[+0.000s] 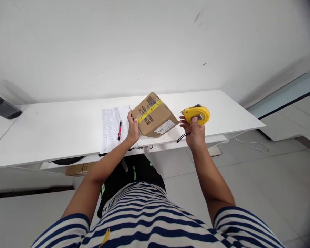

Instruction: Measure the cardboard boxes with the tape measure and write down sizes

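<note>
My left hand (133, 126) grips the left end of a brown cardboard box (157, 119), which is tilted above the white table. Yellow tape runs across the box, and a white label sits on its near side. To the right, my right hand (195, 132) is closed around a yellow tape measure (198, 114) with a black wrist strap. Its metal end hook points left toward the box; no blade is visibly drawn out. The fingertips of my right hand are close to the box's right corner; whether they touch it I cannot tell.
Sheets of paper covered in writing (110, 129) lie on the white table (67, 127), with a red and black pen (119, 130) on top. A white wall (124, 44) rises behind. Below the table are a cardboard box (77, 169) and, at right, a white cable (253, 146) on the floor.
</note>
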A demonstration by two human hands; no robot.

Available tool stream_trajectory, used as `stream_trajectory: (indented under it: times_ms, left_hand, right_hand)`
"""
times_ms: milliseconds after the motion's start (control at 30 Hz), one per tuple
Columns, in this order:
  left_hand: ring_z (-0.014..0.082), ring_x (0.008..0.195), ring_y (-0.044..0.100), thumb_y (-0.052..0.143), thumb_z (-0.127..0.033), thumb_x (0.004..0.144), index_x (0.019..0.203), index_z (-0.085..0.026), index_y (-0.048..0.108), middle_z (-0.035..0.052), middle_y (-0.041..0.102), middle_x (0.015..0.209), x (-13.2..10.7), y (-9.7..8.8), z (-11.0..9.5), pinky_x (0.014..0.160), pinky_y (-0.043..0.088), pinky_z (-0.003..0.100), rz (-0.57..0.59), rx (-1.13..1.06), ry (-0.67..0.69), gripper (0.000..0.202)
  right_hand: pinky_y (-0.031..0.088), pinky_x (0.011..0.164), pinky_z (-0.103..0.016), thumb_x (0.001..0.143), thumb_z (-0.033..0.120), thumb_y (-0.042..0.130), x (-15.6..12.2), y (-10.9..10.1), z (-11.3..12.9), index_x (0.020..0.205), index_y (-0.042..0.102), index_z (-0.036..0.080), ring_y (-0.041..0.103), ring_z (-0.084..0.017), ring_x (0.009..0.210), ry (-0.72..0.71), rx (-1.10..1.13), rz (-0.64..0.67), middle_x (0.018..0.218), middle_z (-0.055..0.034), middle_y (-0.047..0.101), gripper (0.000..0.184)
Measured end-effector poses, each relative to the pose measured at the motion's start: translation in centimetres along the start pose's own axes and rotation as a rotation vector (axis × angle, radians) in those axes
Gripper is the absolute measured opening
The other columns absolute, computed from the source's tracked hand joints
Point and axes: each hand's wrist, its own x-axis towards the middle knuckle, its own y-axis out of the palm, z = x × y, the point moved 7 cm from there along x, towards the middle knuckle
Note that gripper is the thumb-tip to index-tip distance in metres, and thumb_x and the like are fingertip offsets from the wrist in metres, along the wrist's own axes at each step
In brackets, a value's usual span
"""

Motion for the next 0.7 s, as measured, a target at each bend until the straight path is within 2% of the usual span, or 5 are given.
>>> stream_trajectory:
  times_ms: [167,367,533,600,700]
  left_hand:
    - [0.0248,0.170,0.028,0.047,-0.039,0.103,0.161,-0.025,0.037,0.0156,0.031,0.179,-0.9,-2.3,-0.4,0.141,0.020,0.044,-0.021,0.395,0.048,0.060]
    - [0.0453,0.169,0.019,0.078,-0.030,0.080,0.119,-0.023,0.068,0.0158,0.045,0.169,0.1,-2.4,-1.0,0.139,0.011,0.065,0.076,0.756,0.021,0.042]
    - [0.0344,0.149,0.049,0.062,-0.036,0.097,0.119,-0.025,0.067,0.0140,0.063,0.147,-1.3,-2.8,-7.4,0.131,0.034,0.054,-0.057,0.729,0.120,0.025]
    - [0.0286,0.122,0.064,0.052,-0.049,0.105,0.115,-0.026,0.068,0.0109,0.073,0.125,-2.9,-1.7,-9.7,0.113,0.049,0.047,0.044,0.647,0.100,0.030]
    - [0.0206,0.091,0.067,0.046,-0.072,0.104,0.109,-0.025,0.071,0.0081,0.077,0.110,-5.4,1.3,-10.6,0.091,0.054,0.039,0.378,0.496,-0.086,0.054]
  right_hand:
    - [0.048,0.057,-0.026,0.068,0.089,0.078,-0.1,2.1,0.3,0.092,0.071,0.025,0.058,-0.012,0.058,0.012,0.061,0.106,0.074,0.0014,0.069,0.069]
    - [0.042,0.050,-0.026,0.060,0.099,0.075,-0.6,3.2,0.5,0.084,0.067,0.026,0.051,-0.012,0.053,0.019,0.043,0.107,0.062,0.0038,0.060,0.077]
    - [0.043,0.049,-0.026,0.053,0.089,0.088,-2.4,3.8,1.0,0.087,0.068,0.026,0.054,-0.012,0.053,0.040,0.030,0.160,0.066,0.0031,0.066,0.075]
    - [0.045,0.048,-0.028,0.049,0.087,0.092,-3.1,3.9,1.3,0.086,0.068,0.026,0.056,-0.014,0.053,0.030,0.002,0.190,0.066,0.0027,0.067,0.075]
    - [0.052,0.051,-0.033,0.053,0.083,0.093,-4.2,4.5,1.9,0.084,0.069,0.026,0.062,-0.018,0.056,-0.023,-0.067,0.323,0.066,0.0012,0.068,0.069]
